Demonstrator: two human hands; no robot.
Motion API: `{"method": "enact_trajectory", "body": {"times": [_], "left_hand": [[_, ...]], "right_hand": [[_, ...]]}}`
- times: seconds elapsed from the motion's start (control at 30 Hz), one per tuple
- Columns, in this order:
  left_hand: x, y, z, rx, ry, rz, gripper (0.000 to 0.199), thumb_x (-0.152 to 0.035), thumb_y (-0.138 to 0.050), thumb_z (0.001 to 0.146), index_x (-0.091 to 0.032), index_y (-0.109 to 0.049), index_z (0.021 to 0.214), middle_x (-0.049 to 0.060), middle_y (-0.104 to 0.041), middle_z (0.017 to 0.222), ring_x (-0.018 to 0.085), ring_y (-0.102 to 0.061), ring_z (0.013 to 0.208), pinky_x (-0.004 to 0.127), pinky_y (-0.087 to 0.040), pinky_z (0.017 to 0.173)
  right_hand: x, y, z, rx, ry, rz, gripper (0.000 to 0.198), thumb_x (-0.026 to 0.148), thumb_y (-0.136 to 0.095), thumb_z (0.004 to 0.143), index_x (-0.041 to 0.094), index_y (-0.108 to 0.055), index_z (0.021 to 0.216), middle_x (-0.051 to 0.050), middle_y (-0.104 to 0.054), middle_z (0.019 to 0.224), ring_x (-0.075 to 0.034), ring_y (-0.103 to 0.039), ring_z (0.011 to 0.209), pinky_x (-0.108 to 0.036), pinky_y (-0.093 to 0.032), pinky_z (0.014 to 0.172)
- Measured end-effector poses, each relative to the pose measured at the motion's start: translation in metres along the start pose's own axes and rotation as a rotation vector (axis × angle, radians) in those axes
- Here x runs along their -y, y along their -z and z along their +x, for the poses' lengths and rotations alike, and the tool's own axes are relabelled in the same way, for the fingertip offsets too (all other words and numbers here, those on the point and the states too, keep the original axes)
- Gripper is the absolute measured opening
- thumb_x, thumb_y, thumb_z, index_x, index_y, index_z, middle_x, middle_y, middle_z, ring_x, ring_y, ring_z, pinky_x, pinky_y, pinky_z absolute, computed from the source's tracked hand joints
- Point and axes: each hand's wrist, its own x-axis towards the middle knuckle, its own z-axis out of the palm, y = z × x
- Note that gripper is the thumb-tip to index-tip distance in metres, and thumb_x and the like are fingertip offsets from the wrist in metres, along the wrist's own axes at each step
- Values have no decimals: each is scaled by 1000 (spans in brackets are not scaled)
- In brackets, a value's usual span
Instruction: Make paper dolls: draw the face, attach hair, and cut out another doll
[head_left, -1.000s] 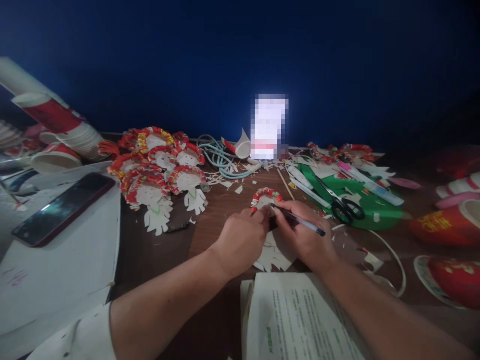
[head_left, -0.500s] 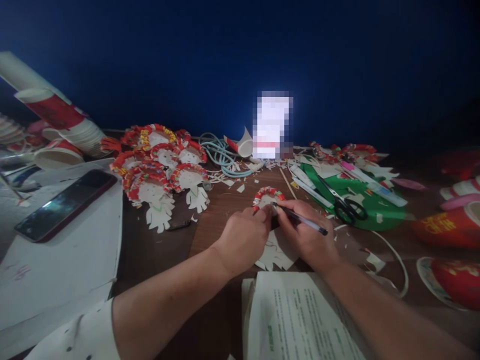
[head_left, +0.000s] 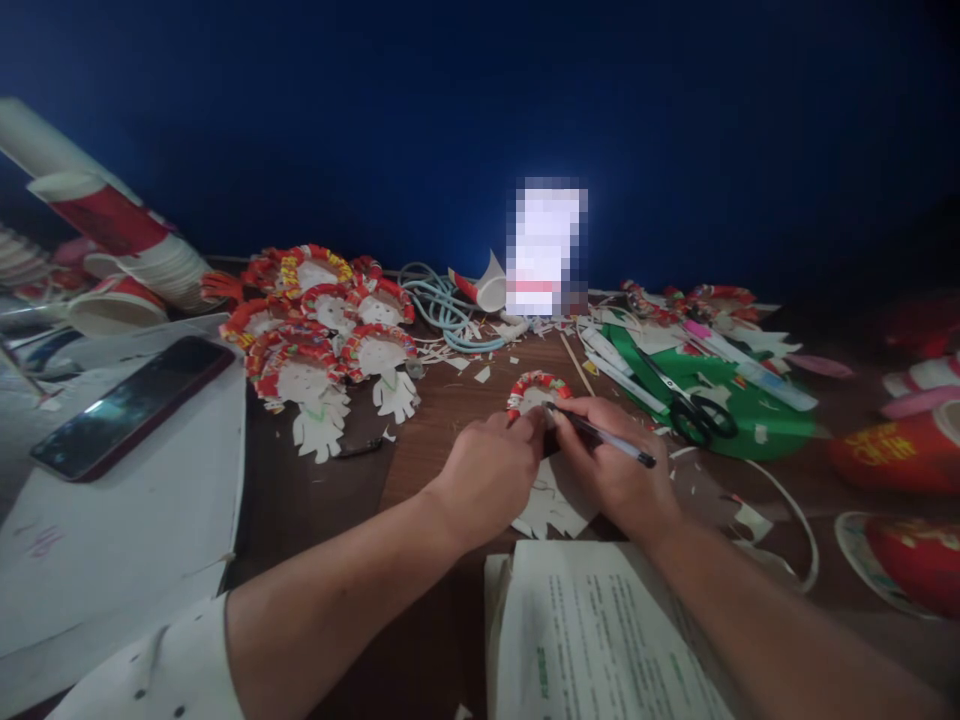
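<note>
A small paper figure [head_left: 553, 498] lies on the table in the middle of the head view. It has a red rolled rim at the top and a fringed white lower end. My left hand [head_left: 499, 470] is closed, its fingers pinching the figure's middle. My right hand [head_left: 619, 455] grips a pen [head_left: 611, 440] with a clear barrel and a dark cap end, its writing end down at the figure beside the left fingertips. Both hands hide much of the figure's centre, including the pen's point.
Several similar paper figures [head_left: 315, 360] are heaped on the left, near a phone [head_left: 135, 405]. Stacked paper cups [head_left: 112, 225] lie behind it. To the right are scissors [head_left: 697, 415] on green paper [head_left: 772, 435]. A printed booklet [head_left: 600, 630] lies in front; a lit screen [head_left: 544, 250] stands behind.
Almost nothing has moved. Both hands keep their hold on the figure and the pen, and the view has shifted very slightly.
</note>
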Motion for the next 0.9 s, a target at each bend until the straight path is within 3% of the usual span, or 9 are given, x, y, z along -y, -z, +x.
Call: {"method": "enact_trajectory", "body": {"times": [0.9], "left_hand": [[1,-3,-2,-46,-20,7,47,-17,-41,94,-11,-47,140,16,-61,128,22,-61,96,31,-50,70]], "right_hand": [[2,0,-1,-24,8,-5,19,33,-57,93,22,-69,103,-4,-75,98,-19,-71,87,-30,-54,77]]}}
